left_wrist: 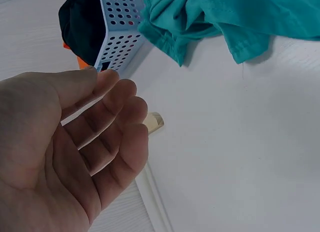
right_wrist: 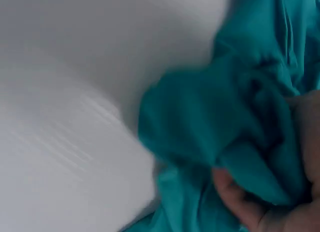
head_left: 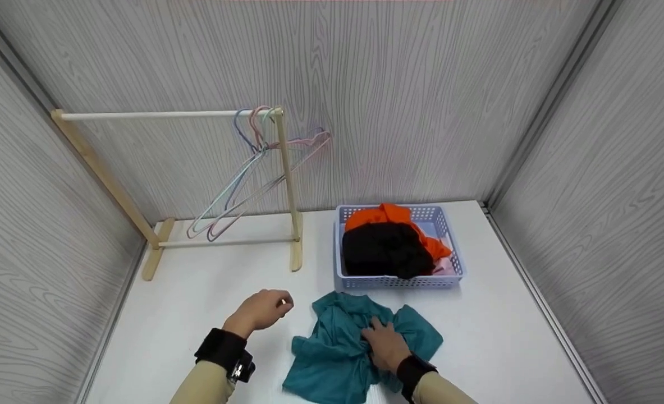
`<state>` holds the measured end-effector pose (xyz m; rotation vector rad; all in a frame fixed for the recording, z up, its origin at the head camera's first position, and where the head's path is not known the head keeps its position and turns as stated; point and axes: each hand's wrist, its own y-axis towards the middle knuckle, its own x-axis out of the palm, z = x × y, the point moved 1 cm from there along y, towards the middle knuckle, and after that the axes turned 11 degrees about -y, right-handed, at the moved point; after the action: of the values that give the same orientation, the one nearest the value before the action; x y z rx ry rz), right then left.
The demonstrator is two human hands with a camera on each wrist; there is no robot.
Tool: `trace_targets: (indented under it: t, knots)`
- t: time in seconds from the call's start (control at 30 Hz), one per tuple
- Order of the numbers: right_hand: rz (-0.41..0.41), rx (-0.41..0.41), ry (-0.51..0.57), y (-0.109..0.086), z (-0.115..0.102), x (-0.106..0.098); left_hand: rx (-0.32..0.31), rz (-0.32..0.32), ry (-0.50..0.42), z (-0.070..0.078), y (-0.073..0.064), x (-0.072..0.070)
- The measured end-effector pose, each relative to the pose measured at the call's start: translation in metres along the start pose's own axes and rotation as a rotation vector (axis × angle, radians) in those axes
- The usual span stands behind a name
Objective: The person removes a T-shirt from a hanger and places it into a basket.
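A crumpled teal shirt (head_left: 337,342) lies on the white table in front of the basket. My right hand (head_left: 387,345) grips a bunched fold near its middle. In the right wrist view, the thumb (right_wrist: 237,199) presses against the gathered teal cloth (right_wrist: 200,117), and the other fingers are mostly hidden by fabric. To the left of the shirt, my left hand (head_left: 261,310) hovers over the table with fingers loosely curled. Its palm holds nothing in the left wrist view, where the hand (left_wrist: 75,142) appears apart from the cloth.
Behind the shirt stands a light blue perforated basket (head_left: 399,283) holding black cloth (head_left: 385,249), orange cloth (head_left: 379,216) and a bit of pink cloth. A wooden rack (head_left: 169,115) stands at the back left, with several pastel hangers (head_left: 228,188) at its right end. Grey panels (head_left: 393,101) enclose the table.
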<state>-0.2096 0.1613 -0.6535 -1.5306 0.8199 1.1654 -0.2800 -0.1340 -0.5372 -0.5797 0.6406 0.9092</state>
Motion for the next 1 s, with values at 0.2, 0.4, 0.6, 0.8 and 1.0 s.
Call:
trace_targets:
  t: [0.2, 0.4, 0.6, 0.8, 1.0]
  knots:
    - [0.007, -0.078, 0.223, -0.001, 0.016, -0.015, -0.029, 0.01, -0.015, 0.0, -0.003, -0.005]
    - [0.064, -0.098, 0.349, -0.001, 0.036, -0.061, -0.03, 0.025, -0.025, 0.0, -0.007, -0.012]
    - [0.34, -0.155, 0.342, 0.0, 0.057, -0.124, -0.052, 0.029, -0.042, 0.0, -0.009, -0.018]
    - [0.453, -0.032, 0.411, 0.001, 0.086, -0.201, -0.059, 0.03, -0.067, -0.001, -0.012, -0.019]
    - [0.569, 0.112, 0.381, -0.003, 0.122, -0.276, -0.077, 0.037, -0.093, -0.004, -0.017, -0.021]
